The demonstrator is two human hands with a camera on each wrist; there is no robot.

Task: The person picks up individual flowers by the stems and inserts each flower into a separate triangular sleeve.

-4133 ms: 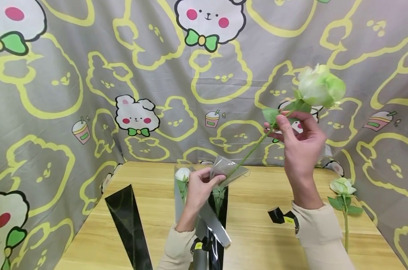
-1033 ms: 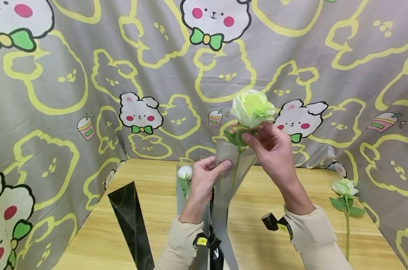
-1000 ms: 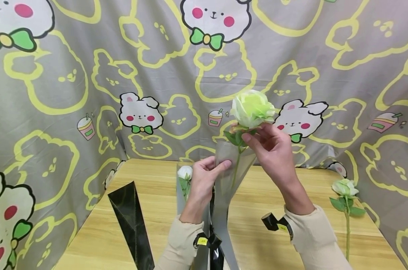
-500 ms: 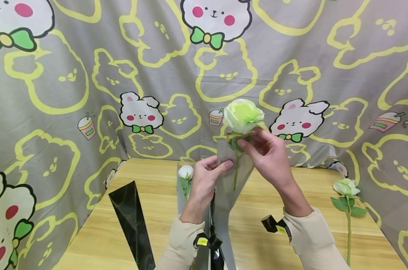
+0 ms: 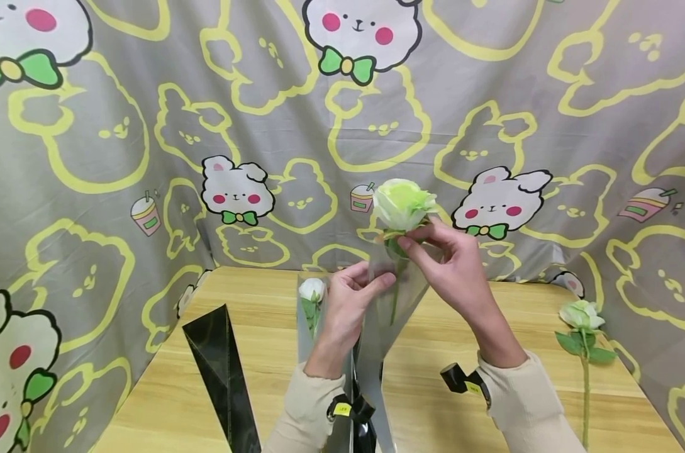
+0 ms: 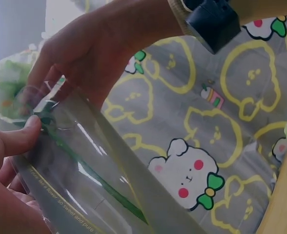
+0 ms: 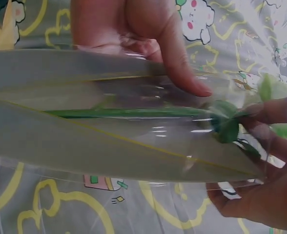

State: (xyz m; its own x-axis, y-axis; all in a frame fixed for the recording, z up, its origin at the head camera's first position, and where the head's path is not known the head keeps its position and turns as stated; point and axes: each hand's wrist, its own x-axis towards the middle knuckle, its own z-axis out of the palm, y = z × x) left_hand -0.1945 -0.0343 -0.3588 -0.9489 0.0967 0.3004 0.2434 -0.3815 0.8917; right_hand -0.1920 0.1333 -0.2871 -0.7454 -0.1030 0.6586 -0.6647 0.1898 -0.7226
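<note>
A pale green-white artificial rose [image 5: 403,202] stands with its stem and leaves inside a clear and grey flower sleeve [image 5: 384,343]. My right hand [image 5: 452,267] pinches the rose just below its bloom, at the sleeve's mouth. On the sleeve's left edge, my left hand [image 5: 349,308] holds the film between thumb and fingers. Through the film in the right wrist view, the green stem [image 7: 133,113] runs lengthwise and the leaves [image 7: 225,122] sit near the opening. The bloom is outside the sleeve. Gold lettering [image 6: 60,200] runs along the film in the left wrist view.
A white rose [image 5: 311,290] in another sleeve lies left of centre on the wooden table [image 5: 427,415]. Further left lies a black folded sleeve [image 5: 222,371]. One more green-white rose [image 5: 582,314] lies at the right edge. A patterned curtain [image 5: 297,132] surrounds the table.
The rose has moved left and down into the sleeve, its leaves now within the film. The sleeve has been raised and opened upright. My right hand has come down with the rose.
</note>
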